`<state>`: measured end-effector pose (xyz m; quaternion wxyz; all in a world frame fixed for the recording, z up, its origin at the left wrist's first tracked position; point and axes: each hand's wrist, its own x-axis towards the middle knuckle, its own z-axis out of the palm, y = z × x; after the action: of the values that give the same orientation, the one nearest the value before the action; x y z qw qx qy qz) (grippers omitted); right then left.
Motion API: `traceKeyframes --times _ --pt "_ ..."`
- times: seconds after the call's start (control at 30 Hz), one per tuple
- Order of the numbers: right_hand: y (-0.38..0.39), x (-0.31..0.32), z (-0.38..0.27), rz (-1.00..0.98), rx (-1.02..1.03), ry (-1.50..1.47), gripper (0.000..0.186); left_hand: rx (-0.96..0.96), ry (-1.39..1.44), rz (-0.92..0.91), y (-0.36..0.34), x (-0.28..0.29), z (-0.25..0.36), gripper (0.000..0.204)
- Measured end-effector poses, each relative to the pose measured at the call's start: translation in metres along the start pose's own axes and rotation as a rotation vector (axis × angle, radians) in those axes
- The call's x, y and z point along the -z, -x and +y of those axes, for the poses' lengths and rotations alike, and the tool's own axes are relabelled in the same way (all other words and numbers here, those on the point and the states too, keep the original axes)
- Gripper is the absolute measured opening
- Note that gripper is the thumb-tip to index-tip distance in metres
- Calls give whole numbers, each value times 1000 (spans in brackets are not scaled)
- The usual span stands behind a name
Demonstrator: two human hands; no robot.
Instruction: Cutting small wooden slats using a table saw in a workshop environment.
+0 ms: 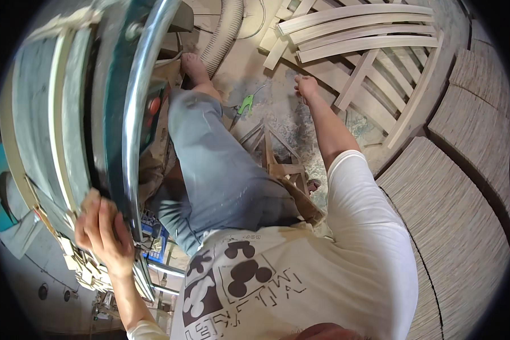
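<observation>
Dusty workshop floor (255, 62). Teal-and-grey machine (112, 102), upper left; one long, slim, pale strip (55, 124) along it. Upper right: four curved wooden slats (354, 18) across a slatted frame (357, 79). Left hand (105, 229), lower left, beside strip; right hand (307, 88), top centre, near slats. Fingers bent on both; cannot tell if either grips anything.

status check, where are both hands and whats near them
Left hand by the machine, grip unclear; right hand apart from curved wooden slats; green tool between knee and right hand.
</observation>
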<state>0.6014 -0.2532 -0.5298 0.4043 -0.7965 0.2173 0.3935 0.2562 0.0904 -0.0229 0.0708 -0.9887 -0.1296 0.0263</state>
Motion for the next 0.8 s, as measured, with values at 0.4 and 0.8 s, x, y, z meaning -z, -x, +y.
traceKeyframes --times 0.4,0.8 --pt "-137 -36 -10 155 -279 -737 35 -71 -43 -66 -8 1 -7 37" --pt "-116 10 44 140 -347 -960 15 -74 -45 -51 -9 -1 -3 31"
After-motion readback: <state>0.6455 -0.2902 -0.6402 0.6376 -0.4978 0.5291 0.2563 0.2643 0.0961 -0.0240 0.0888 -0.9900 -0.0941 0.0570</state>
